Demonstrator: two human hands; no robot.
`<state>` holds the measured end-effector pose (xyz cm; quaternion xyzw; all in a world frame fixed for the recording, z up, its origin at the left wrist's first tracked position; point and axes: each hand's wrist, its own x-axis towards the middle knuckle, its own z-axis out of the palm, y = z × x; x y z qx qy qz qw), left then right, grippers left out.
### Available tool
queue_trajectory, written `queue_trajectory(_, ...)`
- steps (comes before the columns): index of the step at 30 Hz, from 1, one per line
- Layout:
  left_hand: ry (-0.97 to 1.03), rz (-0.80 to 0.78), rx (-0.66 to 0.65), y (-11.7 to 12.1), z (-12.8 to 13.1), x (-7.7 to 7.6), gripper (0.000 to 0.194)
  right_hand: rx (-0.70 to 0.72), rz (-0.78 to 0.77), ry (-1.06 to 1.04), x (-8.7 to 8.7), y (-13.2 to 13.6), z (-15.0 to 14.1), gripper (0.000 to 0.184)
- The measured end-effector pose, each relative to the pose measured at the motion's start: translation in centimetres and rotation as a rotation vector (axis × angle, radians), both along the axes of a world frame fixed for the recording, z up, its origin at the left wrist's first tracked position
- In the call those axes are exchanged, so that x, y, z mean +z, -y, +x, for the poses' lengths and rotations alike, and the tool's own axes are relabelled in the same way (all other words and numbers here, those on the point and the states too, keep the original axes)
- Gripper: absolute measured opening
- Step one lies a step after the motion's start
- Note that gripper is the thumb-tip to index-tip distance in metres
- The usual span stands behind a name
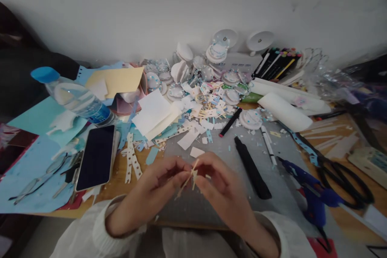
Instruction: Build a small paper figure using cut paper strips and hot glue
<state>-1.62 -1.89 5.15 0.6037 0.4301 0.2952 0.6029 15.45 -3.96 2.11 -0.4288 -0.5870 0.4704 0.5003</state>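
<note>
Thin, pale yellow paper strips [188,180] cross each other between my two hands, low over the near edge of the grey mat [211,205]. My left hand [160,181] pinches them between thumb and fingertips. From the other side, my right hand [222,187] is closed on them too, its fingertips almost touching the left ones. The exact shape of the folded part is too small to make out. Just beyond the hands lie small white paper scraps [197,152] and a heap of tiny cut paper pieces [208,102].
Left are a phone [96,157], a water bottle [78,98] and glasses [39,179]. To the right lie a black tube-shaped case [252,169], a white marker [268,145], a blue glue gun [314,189] and black-handled scissors [344,181]. White round ornaments [181,70] crowd the wall.
</note>
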Motion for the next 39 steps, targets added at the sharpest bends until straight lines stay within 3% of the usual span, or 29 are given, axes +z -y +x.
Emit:
queue_trajectory(3, 0.025, -0.04, -0.006, -0.4, 0.6, -0.3, 0.023, -0.014, -0.083, -0.109, -0.3, -0.7, -0.5, 0.006)
queue_trajectory(8, 0.051, -0.062, -0.024, -0.9, 0.8, -1.0, 0.02, -0.065, -0.084, -0.167, -0.6, -0.9, -0.2, 0.009)
queue_trajectory(17, -0.137, 0.09, -0.042, -0.8, -0.5, -1.5, 0.012, -0.218, -0.136, -0.267, -1.8, -1.0, 1.3, 0.015)
queue_trajectory(20, -0.257, 0.202, 0.007, -0.8, -1.7, -2.6, 0.012, -0.228, -0.138, -0.157, -2.0, -1.3, 2.1, 0.01)
queue_trajectory(24, -0.455, 0.414, 0.087, -0.7, -3.6, -5.1, 0.018, -0.174, -0.137, 0.001, -2.4, -1.6, 2.3, 0.007)
queue_trajectory(29, -0.539, 0.517, 0.093, -0.5, -5.8, -7.4, 0.025, -0.063, -0.074, 0.185, -2.8, -1.9, 2.0, 0.009)
queue_trajectory(33, -0.601, 0.583, 0.158, -1.1, -7.2, -7.9, 0.03, -0.072, 0.139, 0.446, -3.2, -2.4, 3.2, 0.02)
queue_trajectory(36, -0.66, 0.646, 0.226, -1.9, -7.4, -7.7, 0.034, -0.186, 0.284, 0.68, -3.9, -2.5, 4.9, 0.029)
queue_trajectory(39, -0.773, 0.758, 0.183, -2.3, -6.5, -7.5, 0.034, -0.309, 0.349, 0.853, -4.4, -2.0, 6.5, 0.034)
